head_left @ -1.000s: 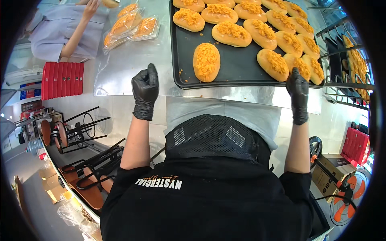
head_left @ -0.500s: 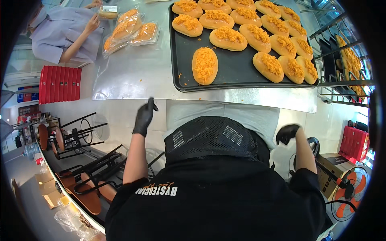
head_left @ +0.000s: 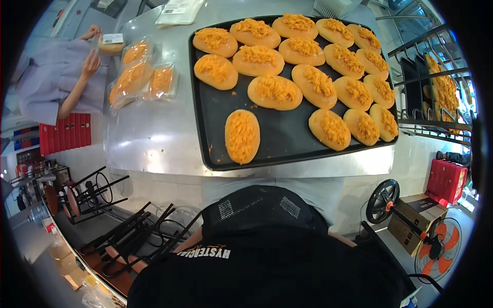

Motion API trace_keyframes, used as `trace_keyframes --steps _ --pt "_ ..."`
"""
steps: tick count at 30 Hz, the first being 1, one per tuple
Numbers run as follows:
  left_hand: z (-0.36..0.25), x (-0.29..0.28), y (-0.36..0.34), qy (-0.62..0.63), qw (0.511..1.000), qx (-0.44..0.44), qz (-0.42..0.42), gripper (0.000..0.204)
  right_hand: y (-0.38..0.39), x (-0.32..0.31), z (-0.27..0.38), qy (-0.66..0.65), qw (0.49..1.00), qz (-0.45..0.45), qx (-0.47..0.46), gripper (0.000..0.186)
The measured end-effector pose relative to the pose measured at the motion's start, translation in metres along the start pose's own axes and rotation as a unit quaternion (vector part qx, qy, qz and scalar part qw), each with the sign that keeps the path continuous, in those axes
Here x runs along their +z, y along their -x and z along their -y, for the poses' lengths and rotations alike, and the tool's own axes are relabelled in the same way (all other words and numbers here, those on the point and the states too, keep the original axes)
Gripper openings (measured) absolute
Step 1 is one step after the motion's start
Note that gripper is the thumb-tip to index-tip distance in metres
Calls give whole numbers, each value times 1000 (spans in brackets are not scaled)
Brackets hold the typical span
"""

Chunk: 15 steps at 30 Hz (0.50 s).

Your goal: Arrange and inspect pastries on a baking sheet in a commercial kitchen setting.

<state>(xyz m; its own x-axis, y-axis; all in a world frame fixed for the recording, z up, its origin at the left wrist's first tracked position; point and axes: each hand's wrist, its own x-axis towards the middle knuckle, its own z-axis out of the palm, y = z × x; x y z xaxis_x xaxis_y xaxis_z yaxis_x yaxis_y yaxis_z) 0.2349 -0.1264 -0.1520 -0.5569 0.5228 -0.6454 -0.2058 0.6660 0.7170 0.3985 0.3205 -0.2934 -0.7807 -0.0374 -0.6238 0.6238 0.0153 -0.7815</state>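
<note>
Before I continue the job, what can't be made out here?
In the head view:
Both hands: out of sight, apparently behind the black shirt.
Translucent container: cut off by the top edge.
Rack: right side lost in the dark rim.
Label on packaged bun: print too small.

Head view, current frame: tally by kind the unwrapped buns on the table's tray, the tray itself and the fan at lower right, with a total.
Topped buns, unwrapped, on the tray: 18
Black tray on the table: 1
Orange-bladed fan: 1
Total: 20
</note>
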Motion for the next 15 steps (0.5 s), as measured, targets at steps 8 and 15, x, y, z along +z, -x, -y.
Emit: trace_keyframes --steps 8,15 --pt "-49 -29 -43 -36 976 155 146 44 93 -38 -67 -276 946 97 143 75" --pt "-176 -67 -41 -136 952 232 149 53 42 -20 -52 -414 892 176 33 78"
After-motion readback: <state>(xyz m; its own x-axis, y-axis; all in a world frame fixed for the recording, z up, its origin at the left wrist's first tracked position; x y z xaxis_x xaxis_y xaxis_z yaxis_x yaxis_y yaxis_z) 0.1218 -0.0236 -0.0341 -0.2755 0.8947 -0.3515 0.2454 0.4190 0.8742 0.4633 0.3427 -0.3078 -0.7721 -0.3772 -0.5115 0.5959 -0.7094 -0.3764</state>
